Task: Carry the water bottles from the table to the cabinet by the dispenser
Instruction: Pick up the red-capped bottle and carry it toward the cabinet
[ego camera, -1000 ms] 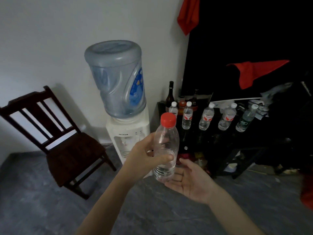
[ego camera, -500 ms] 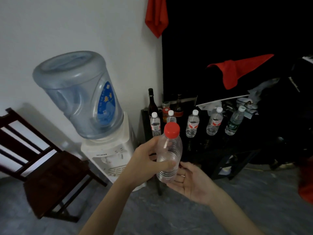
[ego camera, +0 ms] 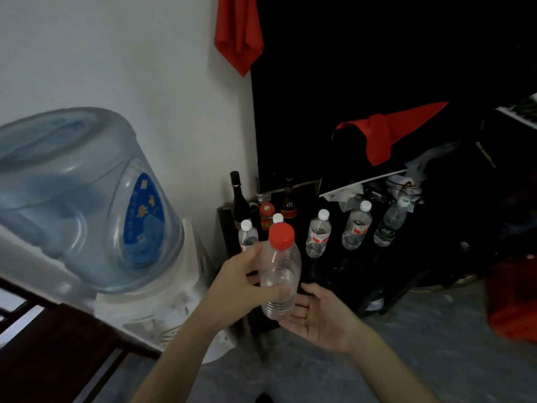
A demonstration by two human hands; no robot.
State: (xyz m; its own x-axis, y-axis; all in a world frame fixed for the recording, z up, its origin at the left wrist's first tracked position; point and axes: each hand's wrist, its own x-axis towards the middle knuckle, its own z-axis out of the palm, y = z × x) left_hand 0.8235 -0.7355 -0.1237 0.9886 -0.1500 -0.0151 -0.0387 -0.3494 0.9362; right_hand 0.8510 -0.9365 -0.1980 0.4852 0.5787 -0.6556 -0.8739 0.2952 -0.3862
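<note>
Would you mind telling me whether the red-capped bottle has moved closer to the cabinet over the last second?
Yes. The red-capped bottle in the left hand is now closer to the cabinet.

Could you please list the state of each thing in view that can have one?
Red-capped bottle: capped, upright, held in the air.
Left hand: shut on the red-capped bottle.
Right hand: open, palm up by the bottle's base.
Cabinet bottles: capped, standing upright in a row.
Dispenser jug: mounted upside down on the dispenser.
Wine bottle: upright, at the cabinet's back.
</note>
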